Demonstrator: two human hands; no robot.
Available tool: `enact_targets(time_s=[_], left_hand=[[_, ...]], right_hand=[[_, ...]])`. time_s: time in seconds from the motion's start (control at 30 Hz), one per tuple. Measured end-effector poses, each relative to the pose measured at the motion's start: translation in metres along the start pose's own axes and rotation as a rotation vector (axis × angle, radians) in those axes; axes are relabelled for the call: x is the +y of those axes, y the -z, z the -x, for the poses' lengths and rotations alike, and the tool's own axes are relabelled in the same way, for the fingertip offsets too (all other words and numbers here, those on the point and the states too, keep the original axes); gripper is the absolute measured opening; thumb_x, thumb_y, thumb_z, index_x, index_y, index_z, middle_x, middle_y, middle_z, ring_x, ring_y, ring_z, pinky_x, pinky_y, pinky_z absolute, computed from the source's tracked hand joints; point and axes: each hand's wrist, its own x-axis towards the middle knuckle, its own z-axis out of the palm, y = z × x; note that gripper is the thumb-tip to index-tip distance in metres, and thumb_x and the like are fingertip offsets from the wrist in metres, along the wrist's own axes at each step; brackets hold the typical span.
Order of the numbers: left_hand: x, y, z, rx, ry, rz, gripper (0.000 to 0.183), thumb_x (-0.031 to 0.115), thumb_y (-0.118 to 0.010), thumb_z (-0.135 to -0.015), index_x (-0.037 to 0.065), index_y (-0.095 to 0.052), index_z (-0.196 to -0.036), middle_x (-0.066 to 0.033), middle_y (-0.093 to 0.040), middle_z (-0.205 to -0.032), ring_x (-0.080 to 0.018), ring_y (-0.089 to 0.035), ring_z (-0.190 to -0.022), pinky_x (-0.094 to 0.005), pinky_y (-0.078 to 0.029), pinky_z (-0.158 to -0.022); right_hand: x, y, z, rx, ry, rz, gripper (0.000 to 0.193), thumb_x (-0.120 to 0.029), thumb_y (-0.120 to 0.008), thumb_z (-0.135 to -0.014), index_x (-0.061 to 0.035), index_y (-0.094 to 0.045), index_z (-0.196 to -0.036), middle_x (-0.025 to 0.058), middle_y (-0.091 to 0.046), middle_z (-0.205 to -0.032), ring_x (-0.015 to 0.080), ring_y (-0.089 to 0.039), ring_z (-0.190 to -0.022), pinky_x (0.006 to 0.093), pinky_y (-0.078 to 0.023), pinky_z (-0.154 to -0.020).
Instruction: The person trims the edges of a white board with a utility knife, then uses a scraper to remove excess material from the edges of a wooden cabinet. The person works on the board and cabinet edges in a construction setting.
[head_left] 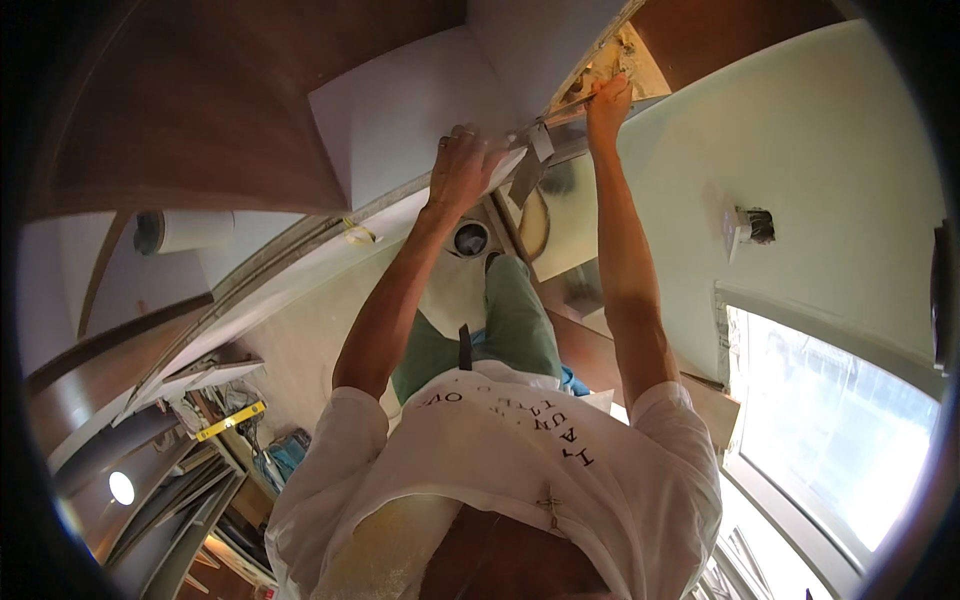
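Note:
My right hand [610,100] is raised high and closed round a thin, dark, rod-like tool [574,104], whose exact kind I cannot make out. The tool points left along the edge of a rough, yellowish opening [640,62] beside the wall. My left hand [463,170] lies against the pale edge of a white cabinet panel [410,110], fingers bent loosely, thumb toward the tool. It holds nothing that I can see. Between the hands, a grey flap-like piece [528,177] and a small white piece [541,142] hang at the panel's end.
A bright window [830,420] and a wall box with wires [752,225] are on the right. A white cylinder [197,231] sits on the left shelf. Lower left are a yellow spirit level [230,421] and leaning boards. A round container [470,238] stands near my feet.

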Motion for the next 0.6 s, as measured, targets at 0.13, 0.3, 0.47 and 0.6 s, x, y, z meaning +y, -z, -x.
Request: enact_targets(time_s=[0.13,0.3,0.47,0.6], left_hand=[[0.007,0.008,0.006,0.03,0.034,0.036,0.034,0.026,-0.063,-0.095,0.003,-0.06,-0.119,-0.0153,-0.06,-0.114,-0.0342,-0.055,-0.109,-0.0467,-0.045,-0.092],[0.015,0.004,-0.012,0.066,0.05,0.092,0.03,0.022,-0.071,-0.088,0.004,-0.066,-0.111,-0.0152,-0.067,-0.105,-0.0365,-0.06,-0.103,-0.0473,-0.045,-0.089],[0.015,-0.001,-0.01,0.05,0.054,0.156,0.031,0.022,-0.071,-0.088,0.003,-0.065,-0.111,-0.0164,-0.065,-0.108,-0.0363,-0.059,-0.102,-0.0468,-0.045,-0.089],[0.016,-0.002,0.0,0.085,0.067,0.125,0.031,0.02,-0.067,-0.091,0.003,-0.062,-0.117,-0.0157,-0.062,-0.11,-0.0339,-0.055,-0.107,-0.0469,-0.045,-0.09]], right_hand=[[-0.002,-0.003,0.002,-0.014,-0.137,-0.093,0.036,-0.035,-0.033,-0.106,-0.0084,-0.043,-0.084,0.0028,-0.05,-0.071,0.0113,-0.045,-0.054,0.0277,-0.04,-0.047],[-0.005,0.003,-0.011,0.033,-0.089,0.04,0.033,-0.032,-0.034,-0.106,-0.0037,-0.045,-0.091,0.005,-0.048,-0.068,0.0125,-0.045,-0.053,0.0297,-0.037,-0.047],[-0.009,0.004,-0.013,-0.089,-0.126,-0.162,0.034,-0.033,-0.034,-0.105,-0.0044,-0.044,-0.089,0.0072,-0.052,-0.072,0.0151,-0.049,-0.054,0.0313,-0.042,-0.047],[-0.011,0.0,-0.012,-0.096,-0.088,-0.123,0.034,-0.032,-0.031,-0.104,-0.0055,-0.043,-0.087,0.0062,-0.052,-0.071,0.0146,-0.049,-0.054,0.0301,-0.043,-0.048]])
